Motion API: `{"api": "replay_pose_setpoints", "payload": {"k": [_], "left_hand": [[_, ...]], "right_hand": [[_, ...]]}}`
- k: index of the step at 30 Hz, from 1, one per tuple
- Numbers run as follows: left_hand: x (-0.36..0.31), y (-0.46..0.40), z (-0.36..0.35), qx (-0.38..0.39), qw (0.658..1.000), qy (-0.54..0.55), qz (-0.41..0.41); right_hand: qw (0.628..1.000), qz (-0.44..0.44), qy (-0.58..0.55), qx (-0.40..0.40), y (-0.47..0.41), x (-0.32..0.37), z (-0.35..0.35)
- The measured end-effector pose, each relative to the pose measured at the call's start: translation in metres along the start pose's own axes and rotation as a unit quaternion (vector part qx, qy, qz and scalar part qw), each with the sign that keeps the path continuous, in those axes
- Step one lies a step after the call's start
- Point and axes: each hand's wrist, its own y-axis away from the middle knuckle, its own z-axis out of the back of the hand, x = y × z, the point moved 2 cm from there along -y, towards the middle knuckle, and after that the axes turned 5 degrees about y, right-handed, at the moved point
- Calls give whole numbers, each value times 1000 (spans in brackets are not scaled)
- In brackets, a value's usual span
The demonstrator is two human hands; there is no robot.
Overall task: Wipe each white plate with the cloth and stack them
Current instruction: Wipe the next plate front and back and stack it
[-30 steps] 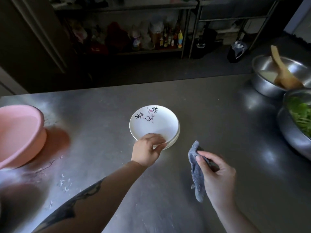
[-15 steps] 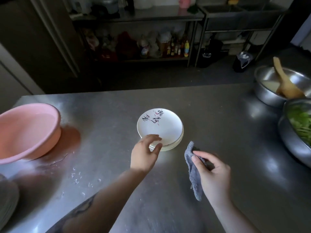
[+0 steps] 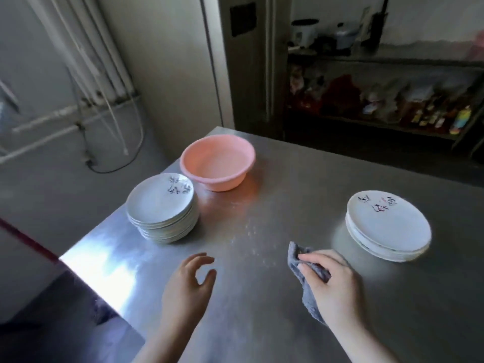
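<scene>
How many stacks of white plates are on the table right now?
2. The taller stack stands at the table's left edge, beside the pink basin; the shorter stack sits on the right, beyond the cloth.

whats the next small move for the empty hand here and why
Probably reach the left hand forward and left to the top plate of the tall stack and lift it. That hand hovers over the table with loosely curled fingers and holds nothing, while the right hand already grips the cloth. The short stack on the right looks like the finished pile.
</scene>
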Motion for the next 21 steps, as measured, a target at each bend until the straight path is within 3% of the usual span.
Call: {"api": "replay_pose_setpoints", "payload": {"k": [4, 9, 21], "left_hand": [[37, -16, 52, -69, 996, -8, 50], [79, -73, 101, -134, 987, 2, 87], [137, -225, 139, -19, 994, -94, 52]], "right_hand": [[998, 28, -23, 42, 6, 36, -44], [998, 46, -26, 35, -10, 71, -100], [999, 9, -1, -32, -39, 146, -214]]}}
